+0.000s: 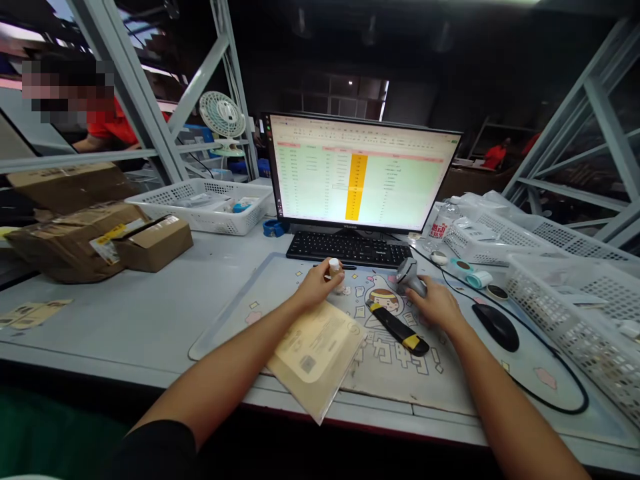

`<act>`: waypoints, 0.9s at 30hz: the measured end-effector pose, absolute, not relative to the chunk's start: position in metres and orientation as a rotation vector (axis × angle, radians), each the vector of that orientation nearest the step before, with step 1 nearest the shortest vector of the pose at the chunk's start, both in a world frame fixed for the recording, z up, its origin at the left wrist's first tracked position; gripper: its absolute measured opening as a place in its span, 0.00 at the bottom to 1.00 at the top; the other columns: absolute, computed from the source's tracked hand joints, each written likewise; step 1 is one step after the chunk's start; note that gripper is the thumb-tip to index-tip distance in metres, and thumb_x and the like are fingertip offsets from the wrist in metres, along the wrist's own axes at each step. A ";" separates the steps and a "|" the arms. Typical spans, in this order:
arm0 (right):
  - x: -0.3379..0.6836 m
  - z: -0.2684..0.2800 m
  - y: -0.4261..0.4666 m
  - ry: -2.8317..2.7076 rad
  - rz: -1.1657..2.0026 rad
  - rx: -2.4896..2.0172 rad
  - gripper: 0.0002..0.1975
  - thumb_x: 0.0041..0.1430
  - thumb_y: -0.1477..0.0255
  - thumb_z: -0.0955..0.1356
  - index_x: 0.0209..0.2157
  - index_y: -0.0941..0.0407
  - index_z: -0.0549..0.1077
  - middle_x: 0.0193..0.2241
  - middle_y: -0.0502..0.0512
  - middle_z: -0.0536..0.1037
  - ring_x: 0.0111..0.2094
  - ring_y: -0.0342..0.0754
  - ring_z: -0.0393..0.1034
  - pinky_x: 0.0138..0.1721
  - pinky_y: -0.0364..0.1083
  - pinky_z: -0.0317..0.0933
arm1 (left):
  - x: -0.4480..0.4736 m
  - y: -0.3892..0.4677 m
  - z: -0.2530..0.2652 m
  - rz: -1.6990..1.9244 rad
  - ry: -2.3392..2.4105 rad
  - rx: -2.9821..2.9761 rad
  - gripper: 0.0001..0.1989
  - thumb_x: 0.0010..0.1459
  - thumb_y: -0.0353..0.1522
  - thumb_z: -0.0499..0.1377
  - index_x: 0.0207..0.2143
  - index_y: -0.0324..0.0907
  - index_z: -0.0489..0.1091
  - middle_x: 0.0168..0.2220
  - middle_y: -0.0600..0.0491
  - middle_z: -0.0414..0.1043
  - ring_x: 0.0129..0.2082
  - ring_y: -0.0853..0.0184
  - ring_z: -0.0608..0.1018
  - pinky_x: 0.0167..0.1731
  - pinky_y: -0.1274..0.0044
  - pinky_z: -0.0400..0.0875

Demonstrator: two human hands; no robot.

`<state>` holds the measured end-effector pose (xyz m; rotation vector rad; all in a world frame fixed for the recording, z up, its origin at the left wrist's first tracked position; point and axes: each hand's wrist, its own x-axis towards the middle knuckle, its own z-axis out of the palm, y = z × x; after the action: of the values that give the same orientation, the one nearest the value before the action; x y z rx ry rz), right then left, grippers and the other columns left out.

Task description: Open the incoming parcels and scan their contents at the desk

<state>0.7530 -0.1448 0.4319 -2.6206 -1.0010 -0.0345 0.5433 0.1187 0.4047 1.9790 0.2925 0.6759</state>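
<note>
My left hand point(319, 283) is closed round a small bottle point(335, 268) with a white cap, held upright over the desk mat point(230, 313). In my right hand point(437, 301) is a grey barcode scanner point(409, 275), its head pointing up and left. A yellowish printed paper packet in a clear sleeve point(320, 347) lies below my left forearm and juts past the desk's front edge. Between my hands rests a black and yellow utility knife point(397, 327). My fingers hide much of the bottle and of the scanner's handle.
Behind my hands stand a keyboard point(345, 248) and a monitor point(360, 173) showing a spreadsheet. A mouse point(496, 327) and white baskets point(575, 313) are at right. Cardboard boxes point(155, 243) and a white basket point(205, 203) occupy the left. A person in red point(117, 127) is beyond the frame.
</note>
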 end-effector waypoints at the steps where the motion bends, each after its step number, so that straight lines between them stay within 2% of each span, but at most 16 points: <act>1: 0.757 0.429 -0.145 -0.918 -0.060 -2.681 0.30 0.69 0.56 0.65 0.64 0.60 0.67 0.49 0.68 0.81 0.47 0.63 0.77 0.42 0.52 0.66 | 0.542 0.119 0.405 0.667 0.318 2.037 0.18 0.63 0.45 0.61 0.49 0.44 0.70 0.46 0.47 0.79 0.42 0.58 0.81 0.41 0.69 0.74; 5: 0.762 0.420 -0.146 -0.748 -0.098 -2.788 0.29 0.69 0.61 0.63 0.64 0.64 0.61 0.48 0.72 0.79 0.44 0.62 0.78 0.43 0.54 0.68 | 0.540 0.121 0.402 0.618 0.357 2.159 0.18 0.64 0.47 0.61 0.49 0.46 0.69 0.45 0.49 0.80 0.40 0.57 0.82 0.42 0.69 0.74; 8: 0.760 0.421 -0.147 -0.728 -0.072 -2.824 0.34 0.67 0.60 0.65 0.65 0.67 0.59 0.46 0.72 0.79 0.45 0.62 0.78 0.49 0.56 0.68 | 0.540 0.121 0.400 0.595 0.361 2.202 0.18 0.64 0.47 0.60 0.48 0.46 0.66 0.44 0.49 0.80 0.41 0.56 0.81 0.42 0.68 0.72; 11: 0.755 0.433 -0.143 -0.749 -0.214 -2.815 0.35 0.67 0.58 0.65 0.65 0.68 0.61 0.52 0.76 0.76 0.52 0.64 0.75 0.55 0.58 0.66 | 0.539 0.120 0.401 0.531 0.395 2.243 0.18 0.63 0.46 0.60 0.47 0.46 0.64 0.43 0.48 0.79 0.41 0.54 0.81 0.40 0.69 0.70; 14: 0.747 0.449 -0.122 -0.922 -0.413 -2.697 0.29 0.71 0.60 0.62 0.65 0.65 0.66 0.60 0.74 0.72 0.61 0.65 0.67 0.61 0.57 0.61 | 0.539 0.118 0.402 0.493 0.408 2.301 0.17 0.63 0.46 0.60 0.47 0.45 0.64 0.42 0.47 0.80 0.40 0.53 0.81 0.39 0.69 0.69; 17: 0.742 0.455 -0.085 -1.213 -0.308 -2.582 0.25 0.72 0.64 0.62 0.65 0.61 0.68 0.61 0.68 0.72 0.62 0.60 0.66 0.64 0.53 0.59 | 0.541 0.119 0.400 0.489 0.415 2.319 0.17 0.63 0.46 0.60 0.46 0.45 0.65 0.42 0.47 0.79 0.39 0.53 0.80 0.38 0.69 0.68; 20: 0.743 0.447 -0.049 -1.308 -0.143 -2.595 0.27 0.69 0.67 0.65 0.65 0.61 0.68 0.60 0.68 0.73 0.61 0.61 0.67 0.63 0.53 0.60 | 0.542 0.121 0.398 0.485 0.393 2.273 0.18 0.62 0.46 0.60 0.47 0.44 0.66 0.43 0.46 0.80 0.40 0.53 0.80 0.39 0.69 0.69; 22: 0.744 0.438 -0.032 -1.257 -0.172 -2.617 0.29 0.69 0.68 0.64 0.68 0.63 0.64 0.65 0.72 0.68 0.66 0.64 0.61 0.66 0.57 0.57 | 0.542 0.122 0.398 0.477 0.387 2.264 0.19 0.62 0.46 0.61 0.48 0.44 0.67 0.44 0.47 0.80 0.41 0.53 0.81 0.40 0.69 0.70; 25: 0.746 0.425 -0.021 -1.215 -0.243 -2.616 0.30 0.72 0.70 0.61 0.72 0.63 0.57 0.74 0.71 0.52 0.75 0.66 0.41 0.71 0.63 0.46 | 0.542 0.123 0.399 0.484 0.393 2.299 0.19 0.62 0.46 0.61 0.48 0.44 0.68 0.44 0.46 0.80 0.42 0.52 0.81 0.40 0.68 0.70; 27: 0.745 0.420 -0.020 -1.260 -0.210 -2.614 0.27 0.73 0.68 0.62 0.70 0.60 0.61 0.75 0.69 0.51 0.75 0.67 0.39 0.71 0.67 0.44 | 0.542 0.123 0.399 0.490 0.400 2.322 0.19 0.62 0.46 0.61 0.48 0.44 0.69 0.44 0.46 0.80 0.42 0.52 0.81 0.40 0.68 0.69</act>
<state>0.7453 -0.0196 0.4203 -2.6138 -1.2604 -0.2104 0.5416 0.1225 0.3994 2.3220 0.4003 0.4901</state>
